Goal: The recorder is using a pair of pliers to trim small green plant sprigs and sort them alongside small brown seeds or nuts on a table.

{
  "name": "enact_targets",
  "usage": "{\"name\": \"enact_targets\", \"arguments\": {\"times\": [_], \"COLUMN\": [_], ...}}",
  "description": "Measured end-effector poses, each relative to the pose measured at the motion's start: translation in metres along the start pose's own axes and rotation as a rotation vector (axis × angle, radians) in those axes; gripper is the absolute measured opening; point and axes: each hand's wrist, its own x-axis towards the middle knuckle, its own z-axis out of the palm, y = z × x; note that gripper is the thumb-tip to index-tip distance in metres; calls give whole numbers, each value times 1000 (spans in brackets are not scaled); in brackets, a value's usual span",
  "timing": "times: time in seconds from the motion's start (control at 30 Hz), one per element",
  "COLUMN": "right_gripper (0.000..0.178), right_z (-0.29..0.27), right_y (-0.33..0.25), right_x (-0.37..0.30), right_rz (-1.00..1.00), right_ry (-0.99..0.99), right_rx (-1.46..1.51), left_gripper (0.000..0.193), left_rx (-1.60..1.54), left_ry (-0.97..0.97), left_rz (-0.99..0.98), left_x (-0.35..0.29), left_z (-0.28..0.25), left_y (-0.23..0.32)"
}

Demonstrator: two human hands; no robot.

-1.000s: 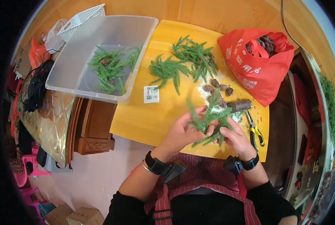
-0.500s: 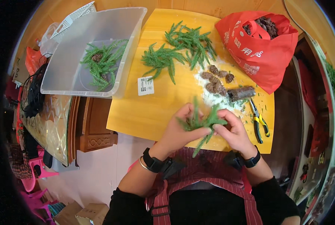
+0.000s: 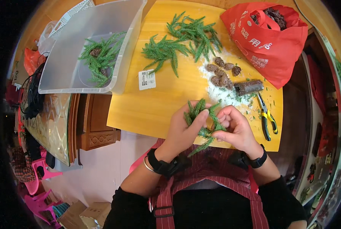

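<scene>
Above the near edge of the yellow tabletop (image 3: pixel 128 114), both hands grip a green artificial pine sprig (image 3: pixel 205 132). My left hand (image 3: pixel 184 129) is closed round its left side, thumb over the needles. With thumb and fingers my right hand (image 3: pixel 237 128) pinches a branch on the right side. Farther back lie two loose pine pieces, a smaller one (image 3: pixel 162 51) and a larger bunch (image 3: pixel 195 33). Several brown pine cones (image 3: pixel 220 72) rest on white powder (image 3: pixel 218 93). Beside them are a dark cylinder (image 3: pixel 248 87) and yellow-and-black pliers (image 3: pixel 267 120).
At the left stands a clear plastic bin (image 3: pixel 67 72) holding pine sprigs with cones (image 3: pixel 101 57). A red bag (image 3: pixel 269 45) full of pine cones occupies the far right corner. A white label (image 3: pixel 147 79) lies near the bin. Cardboard boxes (image 3: pixel 94 215) and pink chairs (image 3: pixel 39 202) are on the floor.
The sprig's branches have shifted between my hands, the left thumb pointing more upward now. My right fingers have curled in. The whole view has tilted slightly.
</scene>
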Motion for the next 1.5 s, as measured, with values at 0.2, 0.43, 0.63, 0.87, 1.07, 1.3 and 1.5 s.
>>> {"name": "enact_targets", "arguments": {"times": [0.2,0.43,0.63,0.87,1.07,1.3,1.5], "right_gripper": [24,10,10,20,22,23,26], "right_z": [6,0,-1,-4,-12,-8,-8], "right_y": [-8,-6,-7,-3,-8,-7,-8], "right_x": [1,1,0,-1,-1,0,-1], "right_rz": [-20,13,25,-41,36,21,3], "right_ry": [56,112,99,-4,-5,38,44], "right_rx": [6,32,56,55,158,49,-45], "left_gripper": [24,21,20,17,15,15,16], "left_rx": [-186,-219,-252,-257,-254,-217,-207], "left_ry": [-25,-13,17,-78,-79,-122,-143], "left_rz": [-111,-110,-130,-100,-51,41,48], "left_x": [4,5,4,7,6,6,6], "left_z": [-1,-6,-1,-10,-9,-7,-8], "left_y": [5,-1,10,0,3,-1,-2]}}
